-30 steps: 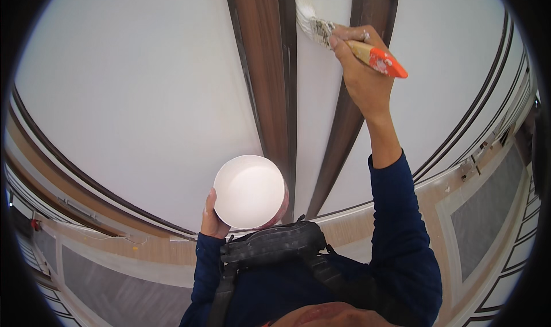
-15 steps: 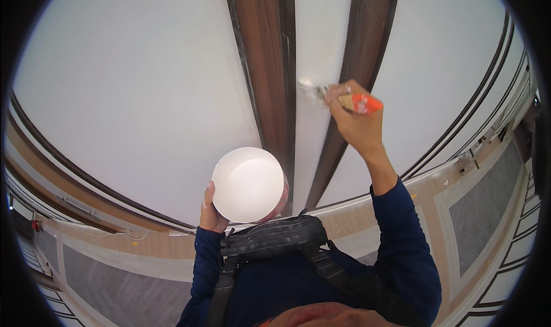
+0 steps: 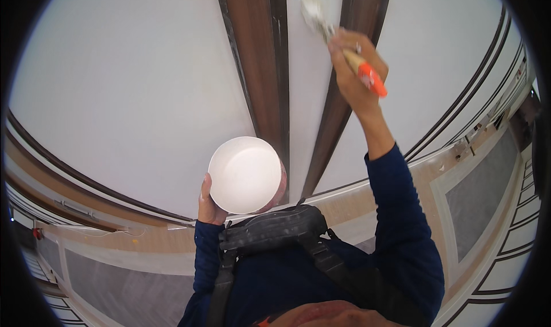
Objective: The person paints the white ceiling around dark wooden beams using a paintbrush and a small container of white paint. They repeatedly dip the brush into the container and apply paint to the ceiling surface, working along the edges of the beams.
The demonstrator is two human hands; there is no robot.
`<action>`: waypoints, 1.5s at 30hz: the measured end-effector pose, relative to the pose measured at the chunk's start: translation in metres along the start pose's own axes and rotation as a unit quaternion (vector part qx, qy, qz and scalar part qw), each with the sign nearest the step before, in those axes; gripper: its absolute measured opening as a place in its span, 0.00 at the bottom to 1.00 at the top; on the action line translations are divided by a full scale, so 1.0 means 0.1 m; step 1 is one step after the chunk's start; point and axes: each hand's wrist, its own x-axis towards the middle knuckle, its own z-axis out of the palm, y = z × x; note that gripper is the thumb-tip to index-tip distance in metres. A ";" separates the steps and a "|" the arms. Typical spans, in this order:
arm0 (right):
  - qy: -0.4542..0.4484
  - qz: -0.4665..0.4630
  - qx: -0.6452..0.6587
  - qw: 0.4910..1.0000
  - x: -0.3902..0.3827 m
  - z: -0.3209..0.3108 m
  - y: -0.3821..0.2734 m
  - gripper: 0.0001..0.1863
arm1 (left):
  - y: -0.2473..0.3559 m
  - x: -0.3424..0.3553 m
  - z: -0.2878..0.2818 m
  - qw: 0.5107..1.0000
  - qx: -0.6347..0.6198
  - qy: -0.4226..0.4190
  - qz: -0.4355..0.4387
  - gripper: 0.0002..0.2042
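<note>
My right hand [image 3: 360,69] is closed round the wooden handle of a paintbrush [image 3: 373,79], whose end is orange. The brush's whitish bristles are up against the white wall strip [image 3: 304,69] between two dark brown wooden trims. Lower down, my left hand [image 3: 211,203] grips a round tub [image 3: 247,175] from its left side. The tub is white inside, apparently with white paint in it, and reddish on the outside. Most of the left fingers are hidden behind the tub.
Brown wooden trim [image 3: 252,46] runs up the wall left of the strip, and another trim [image 3: 359,34] on its right. Broad white wall panels [image 3: 132,97] flank them. A black chest pack [image 3: 272,229] is strapped on me. Below lies a floor with grey inlays [image 3: 482,195].
My right hand has moved up the white strip with the paintbrush, which now points more upward. The tub in my left hand has shifted slightly up and left.
</note>
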 end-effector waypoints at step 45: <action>-0.069 0.214 0.109 0.968 -1.24 -0.06 -0.05 0.05 | 0.05 0.00 0.02 1.000 0.013 -0.006 -0.023 0.37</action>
